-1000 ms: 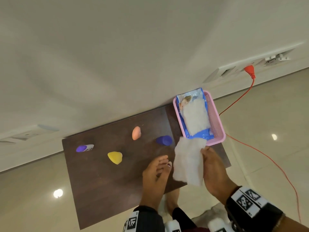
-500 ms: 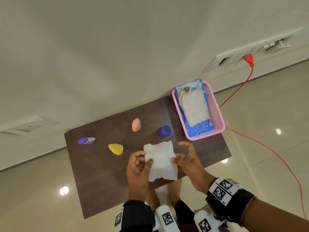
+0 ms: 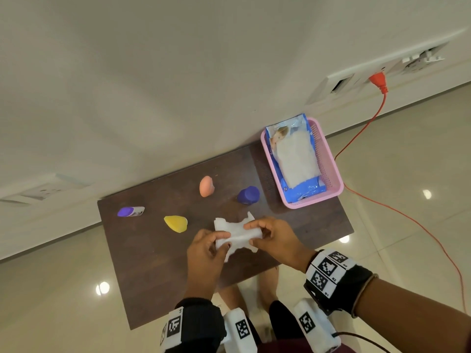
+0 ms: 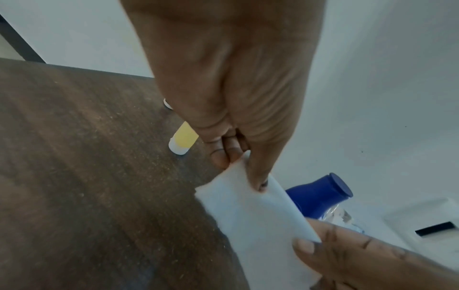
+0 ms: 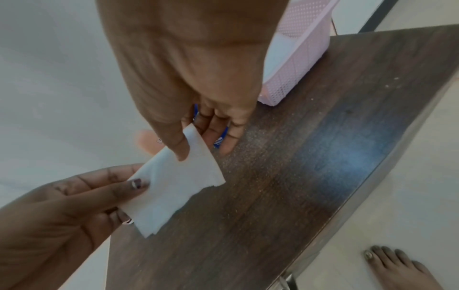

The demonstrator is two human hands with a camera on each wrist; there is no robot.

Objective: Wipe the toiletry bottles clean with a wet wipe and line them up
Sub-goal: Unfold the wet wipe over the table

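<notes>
Fingers [image 3: 224,236] of both hands pinch a white wet wipe [image 3: 237,231] above the dark wooden table [image 3: 153,263] by the wall [image 3: 178,85].

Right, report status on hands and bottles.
Both hands, left and right, pinch the wet wipe above the table. Four bottles scattered, none wiped. Nothing in the way.

Orange bottle [image 5: 146,142] blurred and largely hidden behind the right hand [image 5: 188,64] in the right wrist view, blue bottle [image 4: 320,193] lower part covered by the wet wipe [image 4: 250,215] in the left wrist view, yellow bottle [image 4: 182,141] top hidden behind the left hand [image 4: 231,78], bottle labels too small to read from the head view.
</notes>
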